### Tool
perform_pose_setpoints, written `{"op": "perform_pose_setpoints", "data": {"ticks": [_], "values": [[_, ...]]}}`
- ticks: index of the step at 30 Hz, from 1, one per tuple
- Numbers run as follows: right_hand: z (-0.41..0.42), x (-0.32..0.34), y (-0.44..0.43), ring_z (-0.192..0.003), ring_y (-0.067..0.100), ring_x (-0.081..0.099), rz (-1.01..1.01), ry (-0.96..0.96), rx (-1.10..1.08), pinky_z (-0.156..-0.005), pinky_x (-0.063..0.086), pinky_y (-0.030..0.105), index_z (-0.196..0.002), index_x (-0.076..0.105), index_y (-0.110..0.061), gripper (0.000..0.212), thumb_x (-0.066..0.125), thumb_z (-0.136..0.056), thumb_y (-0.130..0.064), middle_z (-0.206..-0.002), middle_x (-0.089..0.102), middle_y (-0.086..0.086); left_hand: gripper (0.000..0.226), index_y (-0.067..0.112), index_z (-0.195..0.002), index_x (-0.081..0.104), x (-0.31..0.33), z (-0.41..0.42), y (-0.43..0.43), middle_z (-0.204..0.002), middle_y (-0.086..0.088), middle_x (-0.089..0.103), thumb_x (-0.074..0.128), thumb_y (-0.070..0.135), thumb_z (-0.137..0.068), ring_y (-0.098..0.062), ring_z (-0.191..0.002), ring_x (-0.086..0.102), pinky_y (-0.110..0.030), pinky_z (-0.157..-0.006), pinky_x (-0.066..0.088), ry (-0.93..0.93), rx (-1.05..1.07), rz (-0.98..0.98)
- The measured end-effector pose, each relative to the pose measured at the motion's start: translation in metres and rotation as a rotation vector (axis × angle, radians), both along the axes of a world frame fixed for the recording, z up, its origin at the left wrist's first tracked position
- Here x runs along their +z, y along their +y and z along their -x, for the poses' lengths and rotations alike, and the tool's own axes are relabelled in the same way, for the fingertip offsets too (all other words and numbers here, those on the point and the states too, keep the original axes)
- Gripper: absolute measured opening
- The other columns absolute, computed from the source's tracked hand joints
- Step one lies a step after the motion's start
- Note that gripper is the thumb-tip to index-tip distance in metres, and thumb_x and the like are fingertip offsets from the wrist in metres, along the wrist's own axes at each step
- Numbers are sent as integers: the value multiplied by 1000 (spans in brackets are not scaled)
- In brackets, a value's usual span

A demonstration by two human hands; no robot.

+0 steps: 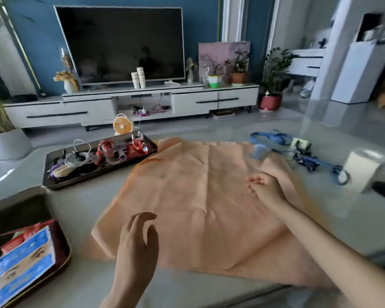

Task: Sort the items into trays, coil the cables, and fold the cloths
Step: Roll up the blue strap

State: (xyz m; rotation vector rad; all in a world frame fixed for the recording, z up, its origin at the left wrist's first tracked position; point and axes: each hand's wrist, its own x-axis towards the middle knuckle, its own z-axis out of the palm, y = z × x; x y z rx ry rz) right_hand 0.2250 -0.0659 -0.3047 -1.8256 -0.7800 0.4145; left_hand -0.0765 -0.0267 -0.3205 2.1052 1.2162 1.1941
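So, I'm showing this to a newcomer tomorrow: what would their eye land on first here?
Probably the large peach cloth spread flat mid-table, with the left hand open above its near edge and the right hand, fingers curled, over its right side. Next, the dark tray of red items and coiled cables to its left, and the blue straps tangled at far right.

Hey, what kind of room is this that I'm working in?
Most likely a home living room: a large television stands on a long, low white cabinet, with potted plants on and beside it.
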Motion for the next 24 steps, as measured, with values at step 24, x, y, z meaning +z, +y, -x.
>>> {"op": "perform_pose_setpoints", "data": {"ticks": [24], "values": [[-134, -33, 83, -133, 31, 33, 468, -753, -96, -104, 29, 42, -144, 26, -10, 49, 40, -98, -19, -148, 29, 20, 24, 13, -88, 66, -29, -189, 12, -95, 0, 64, 46, 15, -73, -28, -92, 56, -36, -82, 40, 316, -114, -78]]}}
